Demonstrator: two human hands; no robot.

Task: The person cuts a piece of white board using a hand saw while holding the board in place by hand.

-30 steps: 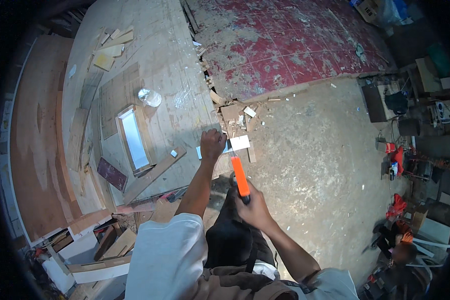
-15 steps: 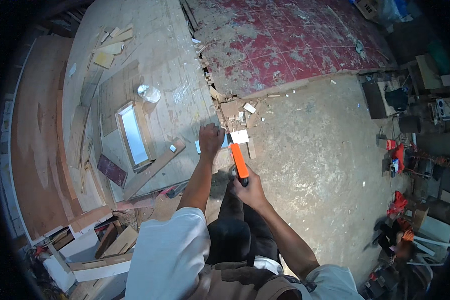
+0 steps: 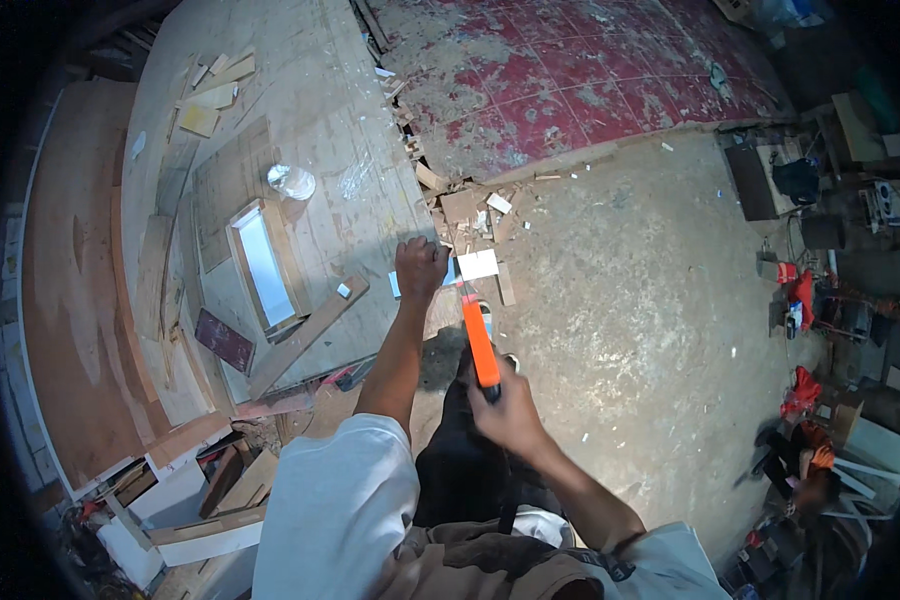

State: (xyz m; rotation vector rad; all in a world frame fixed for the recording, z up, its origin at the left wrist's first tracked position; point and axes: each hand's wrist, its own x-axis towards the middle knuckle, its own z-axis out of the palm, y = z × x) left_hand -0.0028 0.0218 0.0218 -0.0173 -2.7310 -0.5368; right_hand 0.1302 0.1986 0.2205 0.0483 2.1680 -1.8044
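Sawing at the table edge, seen from above. Your right hand (image 3: 508, 405) has its fingers wrapped around the dark grip end of an orange-handled saw (image 3: 479, 341), whose narrow blade points away from you and meets the white board (image 3: 478, 264). The board lies across the right edge of the table (image 3: 345, 110), its pale end jutting over the floor (image 3: 620, 300). Your left hand (image 3: 422, 268) sits on the board just left of the blade, fingers curled; whether they grip it or only press it down, you cannot tell from here.

The step in hand appears to be a cut through the overhanging part. Continuing it would call for a steady left hand, clear of the teeth, and a straight stroke with the right.

Surroundings: wood offcuts (image 3: 459, 207) are heaped just beyond the overhang, and your dark-trousered leg (image 3: 450, 430) is near the stroke's path; both could hinder you. Farther left on the table, a wooden frame (image 3: 292, 280), a clear jar (image 3: 291, 181) and a long wooden strip (image 3: 305, 340) stand apart from the cut.
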